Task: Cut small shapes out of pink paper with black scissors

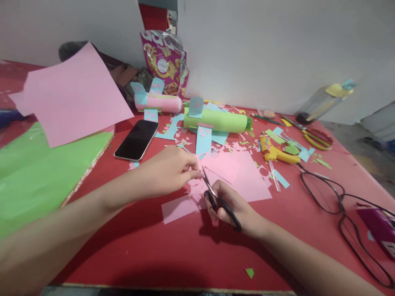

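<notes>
My right hand [239,205] grips black-handled scissors [228,211], their blades pointing up and left. Close to the blade tips, the fingertips of my left hand [173,168] are pinched together; what lies between them is too small to make out against the pink behind. Beneath both hands lie pink paper sheets [249,181] with small pink cuttings on top, and a pink strip [177,209] is nearer me. Beyond them rest a green-wrapped bottle [228,121] and a pink-wrapped bottle [166,103], each with blue paper fins attached.
A phone [137,139] lies left of the paper, near a large pink sheet [77,94] and green sheet [55,172]. At right are a yellow glue gun [277,155] with a looping cord, other scissors [317,139] and a clear bottle [321,105]. A snack bag [165,61] stands behind.
</notes>
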